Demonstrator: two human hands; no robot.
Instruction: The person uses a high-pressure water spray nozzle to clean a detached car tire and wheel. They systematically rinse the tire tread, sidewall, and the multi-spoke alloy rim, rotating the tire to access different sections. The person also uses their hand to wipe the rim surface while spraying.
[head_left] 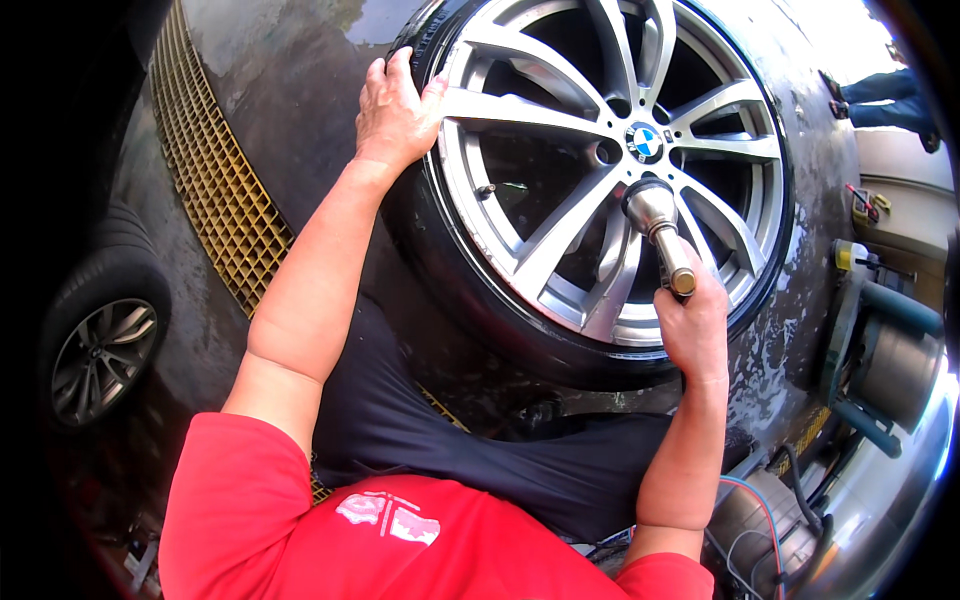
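In front of me is a car wheel with a silver multi-spoke alloy rim point(560, 125) and a black tire point(440, 270). My left hand point(395, 115) rests on the tire's upper left side, fingers stretched over the sidewall and the thumb by the rim's edge. Closed around a tool handle, my right hand point(695, 320) grips a metallic air polisher point(655, 218), whose dark round head meets the spokes just below the round center cap point(644, 142). A valve stem point(486, 191) sticks out at the rim's left. My right palm hides most of the tool's handle.
A yellow floor grating point(215, 165) runs along the left. Another wheel point(105, 350) lies farther left. At the right stand a machine with a metal cylinder and green frame point(880, 350), and hoses point(770, 520). A person's legs point(885, 100) show at the upper right. The dark floor looks wet.
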